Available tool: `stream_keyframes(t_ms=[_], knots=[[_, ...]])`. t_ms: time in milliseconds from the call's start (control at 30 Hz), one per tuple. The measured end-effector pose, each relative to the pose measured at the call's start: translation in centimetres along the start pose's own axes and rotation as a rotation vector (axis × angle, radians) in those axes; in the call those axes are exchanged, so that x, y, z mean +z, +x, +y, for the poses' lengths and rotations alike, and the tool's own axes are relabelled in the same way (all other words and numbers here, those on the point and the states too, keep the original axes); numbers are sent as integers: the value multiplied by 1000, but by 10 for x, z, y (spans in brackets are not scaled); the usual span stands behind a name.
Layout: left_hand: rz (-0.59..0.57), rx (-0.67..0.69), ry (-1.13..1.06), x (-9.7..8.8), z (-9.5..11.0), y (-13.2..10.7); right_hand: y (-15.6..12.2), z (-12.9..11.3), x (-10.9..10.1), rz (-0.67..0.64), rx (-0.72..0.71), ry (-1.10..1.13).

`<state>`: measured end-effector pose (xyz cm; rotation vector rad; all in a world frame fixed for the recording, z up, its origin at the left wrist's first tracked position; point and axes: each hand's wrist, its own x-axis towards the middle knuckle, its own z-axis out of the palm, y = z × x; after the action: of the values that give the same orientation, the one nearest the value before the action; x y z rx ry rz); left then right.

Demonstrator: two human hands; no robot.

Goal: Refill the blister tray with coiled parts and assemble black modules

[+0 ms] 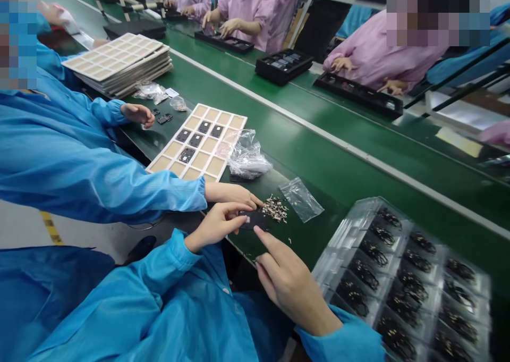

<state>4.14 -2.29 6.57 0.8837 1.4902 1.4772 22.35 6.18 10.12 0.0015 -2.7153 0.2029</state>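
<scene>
The right hand point(292, 282) was held half open, not gripping, its index fingertip point(260, 233) set against a flat black part point(254, 219), which was held by the curled fingers of the left hand point(215, 225), apparently steadied for close handling above the green bench point(319, 149). Loose small metal pieces point(274, 209) lay heaped at 1 o'clock, within easy reach; a clear tray of coiled wired parts point(402, 282) sat at 3 o'clock.

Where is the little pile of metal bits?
In the head view, the pile of tiny metal parts lies on the green belt, just right of the black card by the left hand, beside a clear plastic bag.
</scene>
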Motion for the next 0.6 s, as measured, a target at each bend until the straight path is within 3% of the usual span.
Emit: stream_keyframes(t_ms=[233,400,600], knots=[[40,213,299,4,4,-11,3,-1,0,-59,39,-19],[17,158,378,-5,-8,-12,-4,-4,1,-51,61,59],[-16,87,732,-22,-30,3,-18,13,-2,-59,215,77]])
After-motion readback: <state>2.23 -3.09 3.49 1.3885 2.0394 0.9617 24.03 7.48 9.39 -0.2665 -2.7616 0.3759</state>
